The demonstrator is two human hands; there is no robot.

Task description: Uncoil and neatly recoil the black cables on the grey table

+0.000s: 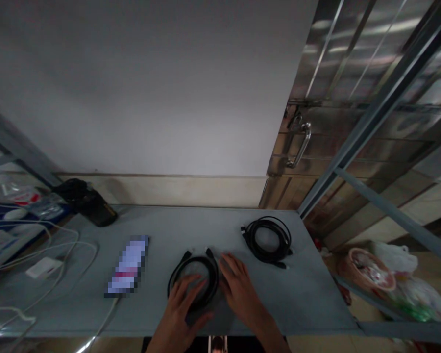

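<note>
A coiled black cable (213, 275) lies on the grey shelf top in front of me, its two plug ends pointing away from me. My left hand (182, 314) rests over the coil's left and near side, fingers spread and thumb apart. At the coil's right edge is my right hand (238, 289), its fingers stretched out and touching or very near the cable. Neither hand is wrapped round it. Farther right lies a second coiled black cable (268, 240), apart from both hands, with plug ends showing at its left and right.
A phone (128, 267) with a lit, blurred screen lies left, a white cord at its near end. Beyond it are a white adapter (44, 268), loose white cords and a black object (86, 202). Metal posts (353, 147) frame the shelf; a basket (371, 269) stands lower right.
</note>
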